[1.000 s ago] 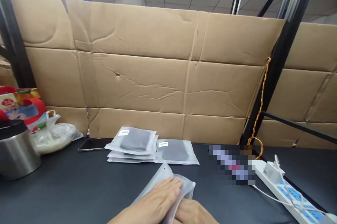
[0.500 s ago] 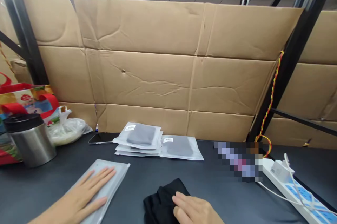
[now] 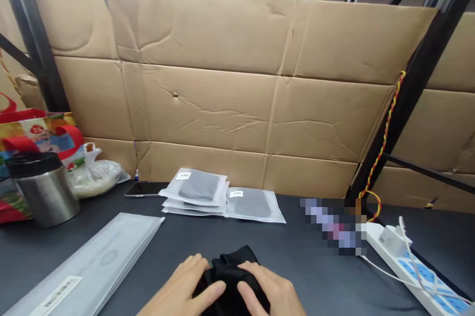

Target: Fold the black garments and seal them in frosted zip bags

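At the bottom centre a bunched black cloth (image 3: 232,276) lies on the dark table. My left hand (image 3: 189,286) grips its left side, with the thumb on top. On the cloth's right side is my right hand (image 3: 272,289), thumb and fingers closed on the fabric. Left of my hands lie frosted plastic bags (image 3: 100,256), flat, with a barcode label near the lower end. Farther back, a stack of frosted packets (image 3: 198,188) holding dark items sits beside another such packet (image 3: 254,205).
A steel cup (image 3: 46,189) with a black lid, a colourful bag (image 3: 44,132) and a knotted plastic bag (image 3: 94,175) stand at left. A phone (image 3: 143,188) lies near the cardboard wall (image 3: 208,108). At right is a power strip (image 3: 419,271) with white cables.
My left hand has left the frosted bags and moved right onto the black cloth. Both hands now grip the cloth. The frosted bags appear shifted left and nearer.
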A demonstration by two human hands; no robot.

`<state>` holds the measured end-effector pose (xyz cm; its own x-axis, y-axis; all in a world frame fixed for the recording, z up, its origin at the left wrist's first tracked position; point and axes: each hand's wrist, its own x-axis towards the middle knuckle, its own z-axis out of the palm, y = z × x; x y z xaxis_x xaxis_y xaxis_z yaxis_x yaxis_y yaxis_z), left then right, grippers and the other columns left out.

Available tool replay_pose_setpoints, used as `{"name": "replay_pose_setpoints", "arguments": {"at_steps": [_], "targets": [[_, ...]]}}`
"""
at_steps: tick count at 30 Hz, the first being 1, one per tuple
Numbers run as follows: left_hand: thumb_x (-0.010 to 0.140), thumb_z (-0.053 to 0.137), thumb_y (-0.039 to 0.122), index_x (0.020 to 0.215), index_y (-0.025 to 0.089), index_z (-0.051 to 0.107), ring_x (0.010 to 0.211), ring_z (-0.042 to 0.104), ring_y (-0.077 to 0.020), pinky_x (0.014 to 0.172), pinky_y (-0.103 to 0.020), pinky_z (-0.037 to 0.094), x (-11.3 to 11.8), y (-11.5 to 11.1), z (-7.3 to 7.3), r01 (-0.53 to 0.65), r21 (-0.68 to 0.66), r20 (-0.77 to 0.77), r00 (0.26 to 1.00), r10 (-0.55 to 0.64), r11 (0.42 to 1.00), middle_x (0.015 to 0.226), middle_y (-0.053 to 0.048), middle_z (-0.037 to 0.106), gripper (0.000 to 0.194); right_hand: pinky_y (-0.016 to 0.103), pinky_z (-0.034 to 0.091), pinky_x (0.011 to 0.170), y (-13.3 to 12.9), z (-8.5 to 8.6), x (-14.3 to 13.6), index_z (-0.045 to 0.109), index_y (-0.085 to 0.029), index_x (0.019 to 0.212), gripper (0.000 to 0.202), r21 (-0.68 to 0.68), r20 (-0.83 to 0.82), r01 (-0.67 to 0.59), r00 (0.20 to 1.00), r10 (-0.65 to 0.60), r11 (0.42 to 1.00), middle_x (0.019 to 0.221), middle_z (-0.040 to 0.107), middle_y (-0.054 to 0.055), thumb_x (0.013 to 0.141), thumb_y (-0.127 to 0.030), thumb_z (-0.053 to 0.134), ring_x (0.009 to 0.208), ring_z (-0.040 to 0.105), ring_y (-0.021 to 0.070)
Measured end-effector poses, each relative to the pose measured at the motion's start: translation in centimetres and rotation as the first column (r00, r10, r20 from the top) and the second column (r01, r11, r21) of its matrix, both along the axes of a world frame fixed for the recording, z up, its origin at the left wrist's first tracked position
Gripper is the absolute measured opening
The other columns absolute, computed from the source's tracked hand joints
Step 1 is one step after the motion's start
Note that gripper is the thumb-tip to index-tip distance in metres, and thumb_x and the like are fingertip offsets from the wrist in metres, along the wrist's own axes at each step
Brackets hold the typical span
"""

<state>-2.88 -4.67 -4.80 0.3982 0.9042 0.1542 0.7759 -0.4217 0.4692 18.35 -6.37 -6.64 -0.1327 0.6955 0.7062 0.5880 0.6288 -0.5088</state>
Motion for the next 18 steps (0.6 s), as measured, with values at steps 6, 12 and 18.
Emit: {"name": "replay_pose_setpoints", "arguments": {"at_steps": [6, 12, 18], "targets": [[0.08, 0.049, 0.022, 0.088, 0.023, 0.049, 0.082, 0.059, -0.0188, 0.074, -0.027, 0.046, -0.1, 1.8, 0.0, 0.037, -0.181, 0.047, 0.998, -0.029, 0.983, 0.084, 0.002, 0.061, 0.008, 0.026, 0.056, 0.074, 1.7, -0.2, 6.4, 0.063, -0.02, 0.1, 0.032, -0.39, -0.453, -0.061, 0.881, -0.134, 0.919, 0.095, 0.073, 0.008, 0.09, -0.048, 0.05, 0.086, 0.07, 0.0225], [0.082, 0.053, 0.034, 0.093, 0.023, 0.047, 0.07, 0.05, -0.0162, 0.063, -0.024, 0.04, -3.7, 5.0, 1.1, 0.083, -0.281, 0.213, 0.977, -0.022, 0.956, 0.074, 0.006, 0.053, 0.017, 0.038, 0.049, 0.095, 2.6, -1.7, 9.8, 0.055, -0.024, 0.113, 0.033, -0.452, -0.303, 0.12, 0.911, -0.278, 0.884, 0.121, 0.063, 0.01, 0.083, -0.037, 0.051, 0.111, 0.062, 0.0251], [0.083, 0.055, 0.046, 0.102, 0.025, 0.057, 0.081, 0.059, -0.021, 0.071, -0.027, 0.046, -4.1, 4.6, 0.6, 0.107, -0.304, 0.346, 0.938, 0.005, 0.947, 0.087, 0.002, 0.065, 0.028, 0.046, 0.045, 0.098, 1.1, 1.0, 5.5, 0.055, -0.024, 0.125, 0.06, -0.218, 0.317, 0.138, 0.946, -0.063, 0.966, 0.127, 0.059, 0.01, 0.067, -0.033, 0.072, 0.117, 0.053, 0.0336]]}}
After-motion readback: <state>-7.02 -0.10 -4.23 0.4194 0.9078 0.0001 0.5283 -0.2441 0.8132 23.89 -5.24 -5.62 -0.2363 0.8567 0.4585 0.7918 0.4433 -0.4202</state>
